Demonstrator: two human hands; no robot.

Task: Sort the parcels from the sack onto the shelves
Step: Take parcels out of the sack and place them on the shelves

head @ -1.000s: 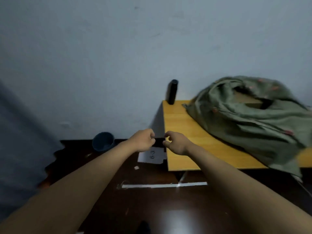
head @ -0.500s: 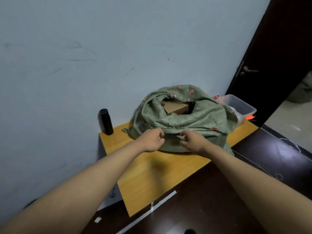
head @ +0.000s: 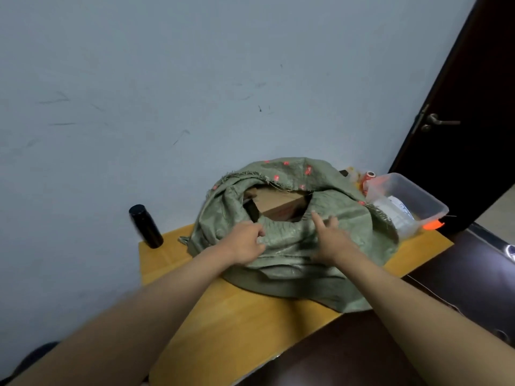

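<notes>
2 hands (head: pixel 246 242) (head: pixel 330 239) on sack (head: pixel 281 240) | left grip pinches cloth, right loose | box (head: pixel 278 206) inside

plain room: scuffed wall (head: pixel 167 93), dark door (head: pixel 459 93), wood table (head: pixel 237 316).

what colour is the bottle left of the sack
Black bottle, clearest in the head view.

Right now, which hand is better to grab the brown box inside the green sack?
Probably the right hand. Its straight fingers already reach the near edge of the opening in the sack, close to the cardboard box. The left hand sits lower, curled on the cloth.
</notes>
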